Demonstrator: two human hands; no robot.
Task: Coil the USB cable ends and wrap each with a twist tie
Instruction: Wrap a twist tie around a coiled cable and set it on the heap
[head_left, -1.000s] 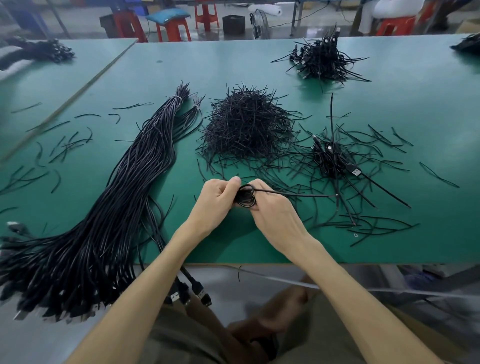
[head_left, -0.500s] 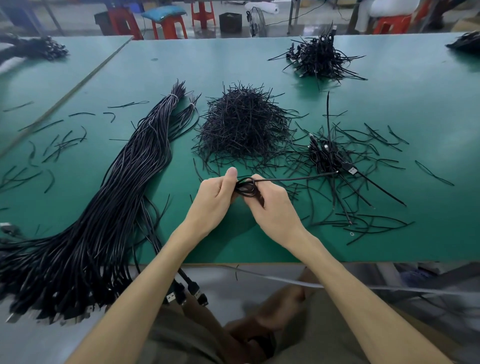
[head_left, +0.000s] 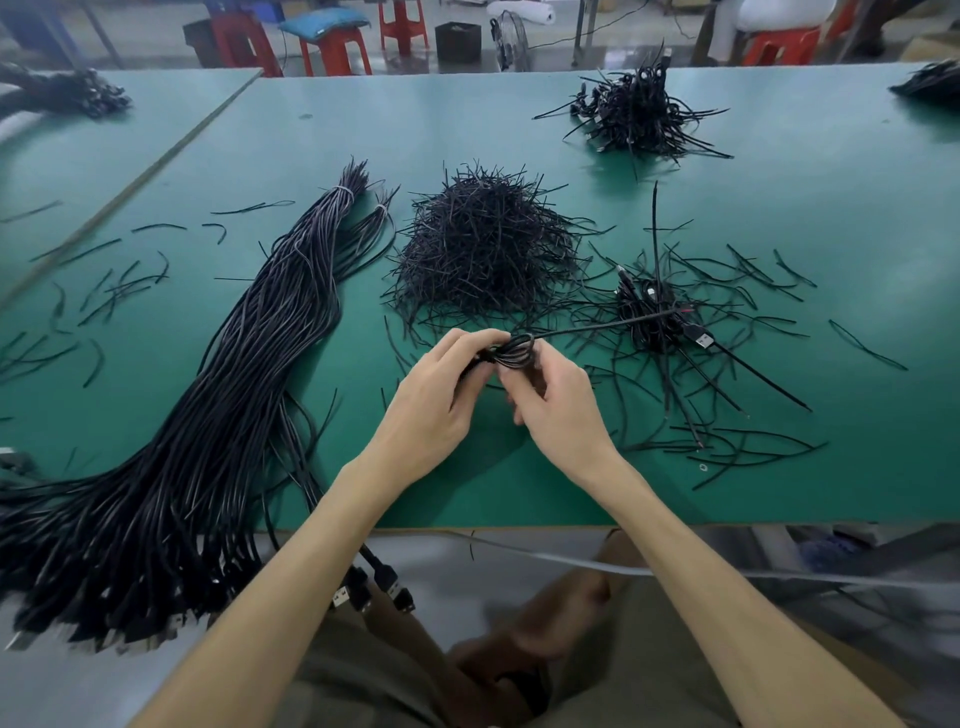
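While a cable coil (head_left: 517, 352) sits raised above the table (head_left: 519, 483), a worker's left hand (head_left: 436, 395) and right hand (head_left: 556, 405) both pinch it with curled fingers.
Gripping from both sides likely keeps the loops from springing open; its loose tail (head_left: 597, 328) points right, over a heap of tied cables (head_left: 649, 322). Whether a tie is on it cannot be told. Twist ties (head_left: 483, 249) lie heaped just beyond, an uncoiled bundle (head_left: 249, 374) to the left. Bare table by the near edge gives working room.
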